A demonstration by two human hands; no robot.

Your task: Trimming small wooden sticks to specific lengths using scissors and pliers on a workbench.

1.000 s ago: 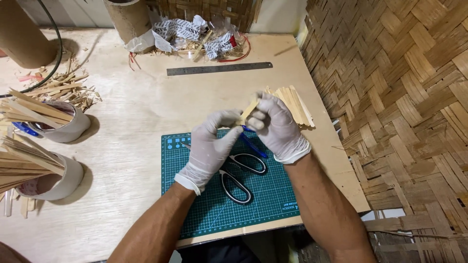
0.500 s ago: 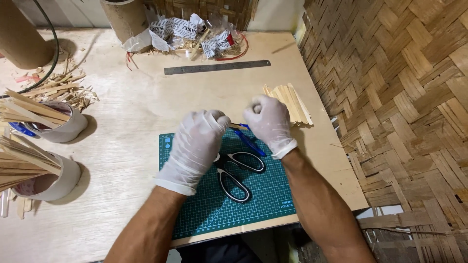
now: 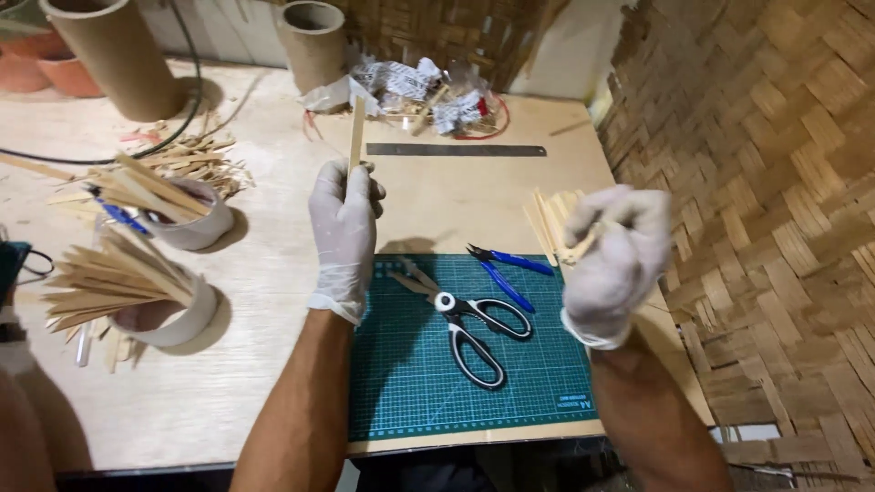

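white gloves [image 3: 344, 228], green gridded cutting mat [image 3: 547, 383], blue-handled pliers [image 3: 506, 269]

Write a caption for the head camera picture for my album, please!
White-gloved left hand lifts a thin wooden strip above scissors on a green cutting mat.

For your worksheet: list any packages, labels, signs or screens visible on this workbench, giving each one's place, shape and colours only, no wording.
Crumpled wrappers: far middle of the table, a loose heap of clear plastic and white paper with dark print.
Printed mark on the cutting mat: near right corner of the green gridded mat, a small pale rectangle.
Metal ruler: beyond the mat, a long dark strip with fine scale marks.
No signs or screens.
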